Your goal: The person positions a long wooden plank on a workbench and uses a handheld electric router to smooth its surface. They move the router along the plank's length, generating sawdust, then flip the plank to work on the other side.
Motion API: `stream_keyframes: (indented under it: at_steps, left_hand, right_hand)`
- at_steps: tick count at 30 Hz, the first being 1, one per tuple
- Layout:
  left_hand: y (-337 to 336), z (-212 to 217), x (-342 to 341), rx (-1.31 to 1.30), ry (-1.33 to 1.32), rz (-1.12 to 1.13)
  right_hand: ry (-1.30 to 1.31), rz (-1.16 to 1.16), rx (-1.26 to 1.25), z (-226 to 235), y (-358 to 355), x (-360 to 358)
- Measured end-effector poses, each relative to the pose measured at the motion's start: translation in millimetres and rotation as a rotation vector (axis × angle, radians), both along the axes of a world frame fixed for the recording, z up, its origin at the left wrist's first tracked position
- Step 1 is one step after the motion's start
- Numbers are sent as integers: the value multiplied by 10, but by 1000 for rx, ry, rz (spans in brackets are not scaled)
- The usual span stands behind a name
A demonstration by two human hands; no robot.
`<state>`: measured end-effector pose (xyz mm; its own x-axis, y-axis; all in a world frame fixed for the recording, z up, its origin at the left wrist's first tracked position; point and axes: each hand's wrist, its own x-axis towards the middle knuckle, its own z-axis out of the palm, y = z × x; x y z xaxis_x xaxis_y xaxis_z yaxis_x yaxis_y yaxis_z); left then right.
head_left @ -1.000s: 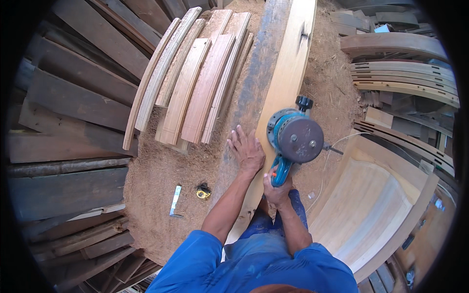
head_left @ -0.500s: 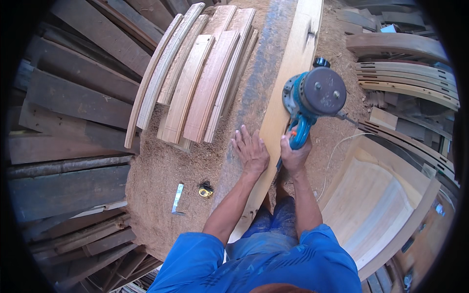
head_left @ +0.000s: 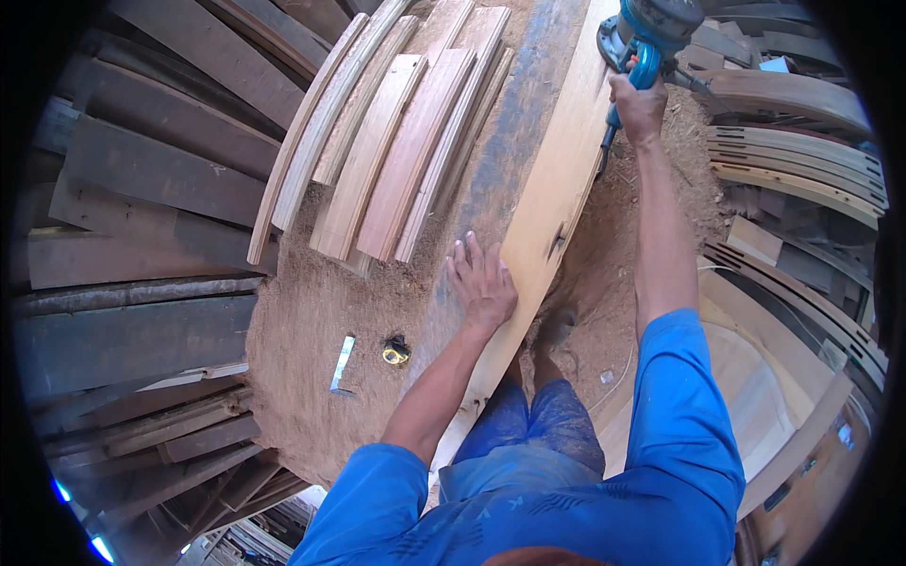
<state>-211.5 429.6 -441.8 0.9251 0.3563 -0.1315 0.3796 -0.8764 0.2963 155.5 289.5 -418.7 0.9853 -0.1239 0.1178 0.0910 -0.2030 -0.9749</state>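
A long pale plank with dark knots runs away from me along the right edge of the workbench. My right hand is wrapped around the handle of a blue router, out at the plank's far part; the top of the router is cut off by the frame edge. The router's round base sits at the plank's right edge. My left hand lies flat with fingers apart, across the left edge of the plank and the bench. No tool is in it.
Shaped wood pieces are stacked left of the plank. A tape measure and a small square lie on the sawdust-covered surface. Dark boards line the left side. Curved slotted pieces and a pale panel stand at right.
My right hand has pushed the router farther away along the plank, stretching my right arm out and uncovering a knot. My left hand stays at nearly the same place.
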Motion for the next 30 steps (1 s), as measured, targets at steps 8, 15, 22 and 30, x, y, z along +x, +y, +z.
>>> stream_keyframes:
  at_steps: [8,15,22,30]
  left_hand:
    - [5,-37,4,-55,46,35]
    - [18,-92,30,-1,28,20]
    - [273,-150,-488,-120,-109,-73]
    - [136,79,-1777,-62,41,52]
  right_hand:
    - [22,22,-78,31,-48,-869]
    - [183,149,-13,263,-19,-2939]
    - [180,192,-40,582,49,-5034]
    - [262,200,62,518,216,-5629]
